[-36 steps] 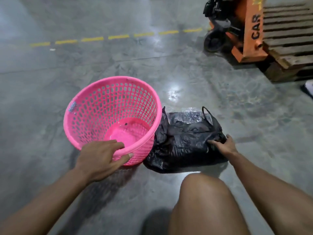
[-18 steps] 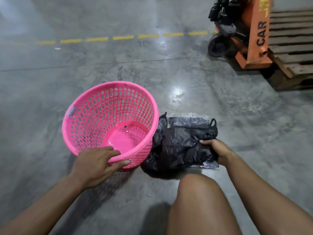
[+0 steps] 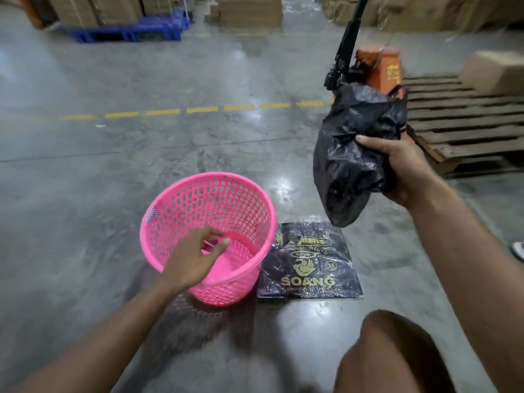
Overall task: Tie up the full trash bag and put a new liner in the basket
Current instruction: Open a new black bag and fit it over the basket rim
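Note:
A pink perforated basket [image 3: 181, 205] stands on the concrete floor, tilted a little toward me, with nothing inside. My left hand [image 3: 194, 258] hovers over its near rim, fingers apart and holding nothing. My right hand [image 3: 402, 168] grips a crumpled black plastic bag [image 3: 354, 143] lifted well above the floor, to the right of the basket. Flat on the floor beside the basket lies a clear pack of black bags [image 3: 309, 265] with gold "SOANG" print.
An orange pallet jack [image 3: 380, 66] and a wooden pallet [image 3: 465, 120] stand at the right rear. A dashed yellow line [image 3: 192, 110] crosses the floor. Cardboard stacks and blue pallets [image 3: 127, 29] line the back. My knee [image 3: 397, 355] is at the bottom right.
My right hand has lifted the black bag off the floor, uncovering the printed pack beneath. My left hand has let go of the basket rim and opened. The view tilted upward.

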Demonstrator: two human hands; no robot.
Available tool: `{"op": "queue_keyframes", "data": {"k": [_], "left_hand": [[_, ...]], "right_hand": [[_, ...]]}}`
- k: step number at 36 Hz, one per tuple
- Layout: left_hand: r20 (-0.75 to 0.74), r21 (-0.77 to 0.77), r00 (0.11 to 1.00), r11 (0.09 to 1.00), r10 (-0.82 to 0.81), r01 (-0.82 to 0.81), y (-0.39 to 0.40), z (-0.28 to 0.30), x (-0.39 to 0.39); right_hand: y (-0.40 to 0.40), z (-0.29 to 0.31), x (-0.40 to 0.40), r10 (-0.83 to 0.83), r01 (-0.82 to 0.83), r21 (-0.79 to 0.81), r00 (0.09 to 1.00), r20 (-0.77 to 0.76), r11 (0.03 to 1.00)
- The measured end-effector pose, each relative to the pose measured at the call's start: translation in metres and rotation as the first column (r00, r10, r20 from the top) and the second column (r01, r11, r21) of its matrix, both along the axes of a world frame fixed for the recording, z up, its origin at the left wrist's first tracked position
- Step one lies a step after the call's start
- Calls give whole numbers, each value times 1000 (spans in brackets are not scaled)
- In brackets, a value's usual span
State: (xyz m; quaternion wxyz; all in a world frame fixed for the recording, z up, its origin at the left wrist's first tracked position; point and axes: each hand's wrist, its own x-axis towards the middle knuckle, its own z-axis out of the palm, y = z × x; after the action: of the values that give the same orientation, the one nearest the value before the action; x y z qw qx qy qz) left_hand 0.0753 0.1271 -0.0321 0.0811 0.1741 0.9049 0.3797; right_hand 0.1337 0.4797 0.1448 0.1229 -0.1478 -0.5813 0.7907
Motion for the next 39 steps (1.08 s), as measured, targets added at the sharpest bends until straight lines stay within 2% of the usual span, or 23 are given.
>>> {"op": "queue_keyframes", "data": {"k": [3,5,7,9,12,14,18,22,26,28,31,33,35,37,39], "left_hand": [[59,156,993,982,98,-106,7,32,-30],[233,290,967,941,104,-171,13,59,-45],[478,395,876,877,58,-274,18,89,-55],[644,439,765,825,-14,-355,19,109,-61],[745,506,640,784,-187,-359,10,119,-70],[726,563,631,762,-273,-318,3,125,-71],[680,646,670,675,-297,-356,-6,123,-83],[689,563,700,748,-190,-352,-5,104,-86],[816,368,571,839,-85,-401,-7,66,-74],[823,376,559,831,-96,-411,-8,53,-68],[785,437,617,761,-62,-479,-8,49,-67],[704,507,710,711,-15,-488,-6,56,-79],[614,579,788,656,39,-484,-10,59,-95],[532,595,833,633,152,-496,-24,63,-106],[452,601,863,638,227,-482,-39,72,-110]], "right_hand": [[-34,29,-1,154,-153,22,986,-64,988],[-57,44,-2,271,-269,30,957,-102,963],[-76,51,-5,389,-390,23,911,-134,921],[-89,51,-9,469,-472,24,867,-166,881],[-104,46,-12,547,-550,35,821,-163,835],[-110,37,-14,586,-586,43,798,-138,809],[-114,10,-18,617,-617,20,785,-47,787],[-119,-11,-20,664,-661,-93,748,-2,745],[-136,-20,-23,726,-721,-144,687,-19,678],[-141,-27,-28,747,-739,-155,665,-12,655],[-139,-40,-37,708,-698,-135,705,37,703],[-129,-52,-46,620,-619,-42,780,88,785],[-114,-66,-53,513,-538,160,841,174,828],[-100,-86,-59,393,-477,401,877,277,782],[-94,-104,-61,297,-454,615,890,346,645]]}}
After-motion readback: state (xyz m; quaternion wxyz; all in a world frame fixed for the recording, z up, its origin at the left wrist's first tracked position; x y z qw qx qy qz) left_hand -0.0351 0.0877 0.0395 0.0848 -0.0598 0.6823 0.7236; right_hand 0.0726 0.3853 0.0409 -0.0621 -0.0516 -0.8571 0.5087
